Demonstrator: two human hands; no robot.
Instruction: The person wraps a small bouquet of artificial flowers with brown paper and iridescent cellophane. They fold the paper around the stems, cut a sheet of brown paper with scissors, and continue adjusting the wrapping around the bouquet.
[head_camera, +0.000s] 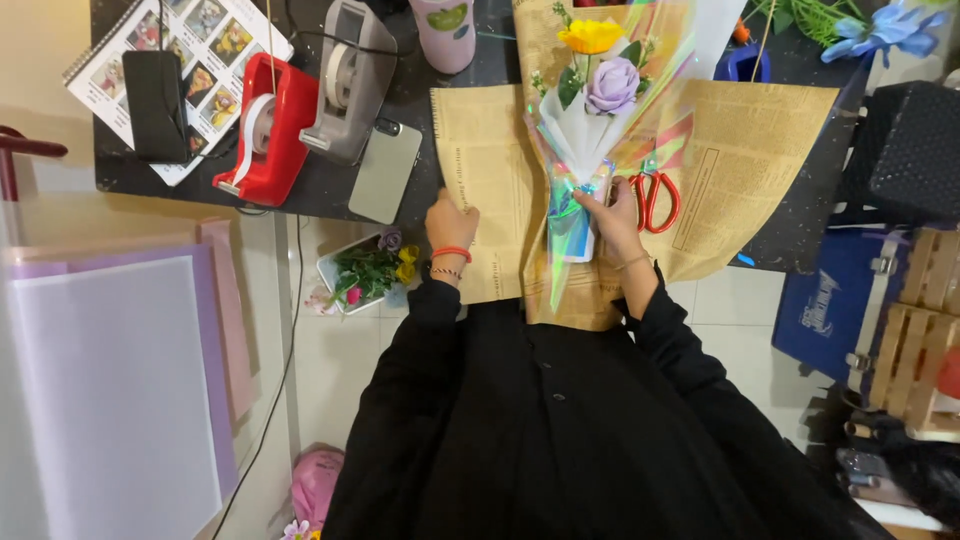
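Note:
A small bouquet (590, 90), with a yellow flower and a purple rose wrapped in white and iridescent film, lies on a sheet of tan printed wrapping paper (745, 165) spread over the dark table. My right hand (612, 215) grips the bouquet's lower stem wrap. My left hand (450, 228), wearing a red bracelet, pinches the left edge of the tan paper. Red-handled scissors (655, 198) lie on the paper just right of my right hand.
A red tape dispenser (268, 128) and a grey tape dispenser (345, 85) stand at the left of the table (320, 195), with a phone (385, 170), a photo booklet (190, 60) and a pink cup (445, 30). A tray of flowers (365, 272) sits on the floor. Pale sheets (110, 380) lie left.

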